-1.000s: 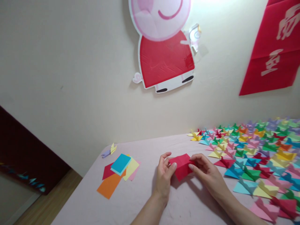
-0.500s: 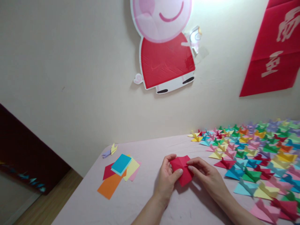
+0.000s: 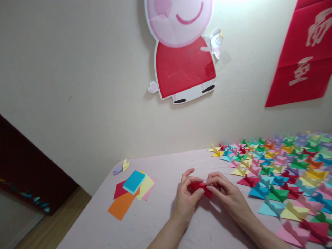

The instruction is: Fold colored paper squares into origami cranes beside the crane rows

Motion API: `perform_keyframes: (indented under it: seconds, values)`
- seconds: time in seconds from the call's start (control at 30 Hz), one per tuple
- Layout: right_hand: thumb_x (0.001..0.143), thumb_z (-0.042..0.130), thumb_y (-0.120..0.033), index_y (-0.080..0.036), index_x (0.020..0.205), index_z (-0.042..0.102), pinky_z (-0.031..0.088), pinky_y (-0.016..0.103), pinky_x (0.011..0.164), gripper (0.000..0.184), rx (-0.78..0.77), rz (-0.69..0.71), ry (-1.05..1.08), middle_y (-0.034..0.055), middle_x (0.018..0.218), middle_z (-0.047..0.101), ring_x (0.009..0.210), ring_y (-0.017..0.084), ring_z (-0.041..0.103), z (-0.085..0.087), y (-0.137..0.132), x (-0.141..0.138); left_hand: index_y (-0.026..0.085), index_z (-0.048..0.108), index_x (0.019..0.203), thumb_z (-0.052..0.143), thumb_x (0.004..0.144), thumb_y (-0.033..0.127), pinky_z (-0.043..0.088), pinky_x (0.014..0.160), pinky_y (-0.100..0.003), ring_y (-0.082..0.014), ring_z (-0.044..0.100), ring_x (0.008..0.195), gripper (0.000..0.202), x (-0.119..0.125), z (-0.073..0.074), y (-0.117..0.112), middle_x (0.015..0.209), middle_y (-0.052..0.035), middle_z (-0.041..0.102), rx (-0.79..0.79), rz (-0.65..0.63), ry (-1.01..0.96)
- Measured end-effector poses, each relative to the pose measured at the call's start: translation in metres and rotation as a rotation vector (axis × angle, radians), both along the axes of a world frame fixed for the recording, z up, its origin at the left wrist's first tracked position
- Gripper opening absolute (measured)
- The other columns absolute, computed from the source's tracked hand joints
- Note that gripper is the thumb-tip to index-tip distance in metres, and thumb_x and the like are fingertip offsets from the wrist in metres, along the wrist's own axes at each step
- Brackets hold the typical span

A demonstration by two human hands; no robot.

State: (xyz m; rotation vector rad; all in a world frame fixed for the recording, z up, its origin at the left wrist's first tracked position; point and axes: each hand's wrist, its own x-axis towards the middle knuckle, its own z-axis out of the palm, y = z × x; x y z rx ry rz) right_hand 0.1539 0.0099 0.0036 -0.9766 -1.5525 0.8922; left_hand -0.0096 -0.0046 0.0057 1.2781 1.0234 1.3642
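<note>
A small folded sheet of red paper (image 3: 207, 192) is held between both hands above the pale cloth. My left hand (image 3: 187, 197) pinches its left side with thumb and index finger, and another finger sticks up behind. My right hand (image 3: 225, 193) grips the upper right part of the paper with thumb and fingertips. Much of the paper is covered by the fingers, so its exact folds cannot be made out.
Left of the hands lie loose coloured paper sheets (image 3: 134, 181), with two small folded paper pieces (image 3: 125, 165) behind them. Many folded paper cranes (image 3: 278, 193) stand in rows at right. The wall (image 3: 109, 103) rises behind the cloth-covered surface (image 3: 160, 221).
The red paper, seen earlier as a broad diamond, now looks narrower and is folded over between the fingers. My left fingers have moved over its top edge.
</note>
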Motion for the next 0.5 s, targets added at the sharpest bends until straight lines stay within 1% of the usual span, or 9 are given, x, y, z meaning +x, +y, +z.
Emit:
perform_keyframes:
  seconds: [0.07,0.17,0.23,0.3,0.4,0.5]
  values:
    - [0.082,0.066,-0.042,-0.023,0.074,0.071,0.049,0.029,0.065,0.021,0.002,0.004,0.027,0.0035,0.080,0.063,0.074,0.020,0.061,0.0001,-0.0007,-0.0004,0.020,0.073,0.086,0.076,0.072,0.026,0.037,0.106,-0.039,-0.0313,0.045,0.131,0.015,-0.0007,0.0010,-0.0001,0.139,-0.0113,0.050,0.020,0.013,0.043]
    - [0.081,0.067,-0.042,-0.023,0.074,0.069,0.050,0.029,0.067,0.021,-0.003,-0.010,0.051,0.0024,0.078,0.065,0.073,0.019,0.061,-0.0016,-0.0014,-0.0009,0.020,0.073,0.085,0.077,0.074,0.032,0.037,0.106,-0.038,-0.0307,0.047,0.129,0.017,-0.0010,0.0011,0.0003,0.135,-0.0110,0.053,0.028,0.019,0.068]
    - [0.081,0.067,-0.042,-0.022,0.077,0.068,0.050,0.029,0.066,0.020,-0.025,-0.024,0.054,0.0016,0.077,0.065,0.071,0.019,0.061,-0.0042,-0.0012,-0.0008,0.020,0.073,0.084,0.077,0.074,0.035,0.039,0.104,-0.037,-0.0304,0.049,0.127,0.019,-0.0005,0.0005,0.0006,0.132,-0.0110,0.055,0.015,0.023,0.060]
    - [0.081,0.067,-0.042,-0.022,0.081,0.067,0.049,0.028,0.064,0.020,-0.048,-0.042,0.049,0.0012,0.077,0.065,0.070,0.018,0.060,-0.0065,-0.0011,-0.0004,0.020,0.071,0.081,0.079,0.073,0.039,0.045,0.098,-0.036,-0.0299,0.053,0.121,0.023,0.0000,0.0000,0.0007,0.131,-0.0110,0.055,-0.015,0.029,0.018]
    - [0.084,0.064,-0.042,-0.022,0.089,0.064,0.049,0.029,0.065,0.021,-0.039,-0.031,0.037,0.0025,0.084,0.065,0.072,0.018,0.060,-0.0064,-0.0020,-0.0002,0.019,0.069,0.080,0.079,0.072,0.044,0.050,0.087,-0.032,-0.0273,0.059,0.110,0.029,0.0000,-0.0001,0.0004,0.133,-0.0105,0.052,-0.062,0.036,-0.053]
    - [0.083,0.066,-0.040,-0.022,0.097,0.062,0.050,0.030,0.071,0.023,-0.003,-0.001,0.020,0.0043,0.095,0.065,0.077,0.018,0.060,-0.0035,-0.0038,-0.0012,0.018,0.070,0.082,0.078,0.073,0.044,0.048,0.091,-0.032,-0.0267,0.058,0.110,0.028,-0.0011,0.0003,-0.0001,0.131,-0.0103,0.053,-0.065,0.052,-0.069]
